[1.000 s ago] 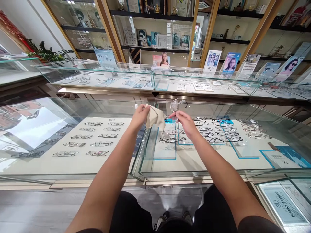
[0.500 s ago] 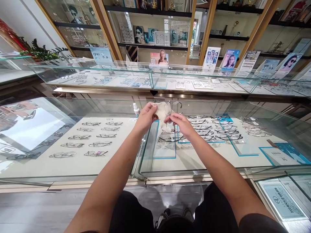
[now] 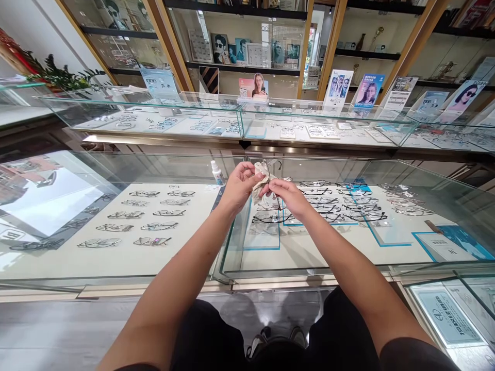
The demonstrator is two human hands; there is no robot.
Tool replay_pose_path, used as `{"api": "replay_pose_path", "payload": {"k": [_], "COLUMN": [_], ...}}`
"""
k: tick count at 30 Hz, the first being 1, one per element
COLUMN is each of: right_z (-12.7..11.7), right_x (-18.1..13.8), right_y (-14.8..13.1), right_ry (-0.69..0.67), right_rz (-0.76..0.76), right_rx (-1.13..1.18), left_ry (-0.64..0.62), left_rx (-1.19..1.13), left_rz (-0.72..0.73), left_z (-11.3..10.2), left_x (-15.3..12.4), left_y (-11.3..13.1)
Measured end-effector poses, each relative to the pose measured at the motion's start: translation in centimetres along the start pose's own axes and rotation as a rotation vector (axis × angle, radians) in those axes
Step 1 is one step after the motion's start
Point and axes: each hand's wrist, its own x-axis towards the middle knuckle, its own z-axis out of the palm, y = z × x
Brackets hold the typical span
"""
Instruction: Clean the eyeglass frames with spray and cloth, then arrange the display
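Observation:
My left hand (image 3: 240,188) is closed on a cream cleaning cloth (image 3: 260,191), bunched up between thumb and fingers. In my right hand (image 3: 286,194) a pair of glasses (image 3: 267,169) with dark thin temples is pinched. The cloth lies against the glasses, and both hands nearly meet above the glass counter. One temple sticks up past the fingers; the lenses are mostly hidden by cloth and hands. A white spray bottle (image 3: 217,173) stands on the counter just left of my left hand.
Under the counter glass lie rows of eyeglasses (image 3: 159,226) on the left and darker frames (image 3: 363,208) on the right. Behind runs a second glass showcase (image 3: 242,126) with advert cards (image 3: 337,91) on top. A framed notice (image 3: 448,319) lies at lower right.
My left hand has moved right, closer to my right hand. The cloth, spread out before, is now bunched around the glasses. The right hand has hardly moved.

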Motion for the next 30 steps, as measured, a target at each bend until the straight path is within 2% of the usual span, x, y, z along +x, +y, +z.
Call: {"api": "replay_pose_path", "payload": {"k": [4, 8, 12, 19, 21, 24, 27, 30], "right_z": [0.0, -0.3, -0.4, -0.3, -0.4, -1.0, -1.9, -2.4], "right_x": [0.0, 0.1, 0.1, 0.2, 0.3, 0.6, 0.6, 0.4], "right_y": [-0.1, -0.1, -0.1, -0.2, -0.1, -0.3, -0.9, -1.8], "right_ry": [-0.029, -0.030, -0.029, -0.051, -0.026, 0.120, 0.234, 0.167], "right_rz": [-0.022, -0.018, -0.036, 0.008, 0.016, -0.021, -0.059, -0.045], "right_rx": [0.005, -0.009, -0.040, -0.055, -0.086, -0.105, 0.043, 0.233], "left_ry": [-0.107, -0.199, -0.295, -0.279, -0.217, -0.068, -0.011, -0.032], "left_rx": [0.027, 0.122, 0.082, -0.008, -0.004, -0.010, -0.010, -0.012], "left_rz": [-0.102, -0.121, -0.128, -0.098, -0.044, 0.046, 0.060, 0.028], "left_z": [0.1, 0.0, 0.2, 0.8, 0.8, 0.5, 0.0, 0.1], "left_x": [-0.2, -0.3, -0.5, -0.8, -0.7, -0.4, -0.1, -0.4], "left_y": [0.1, 0.2, 0.3, 0.5, 0.5, 0.6, 0.7, 0.9]}}
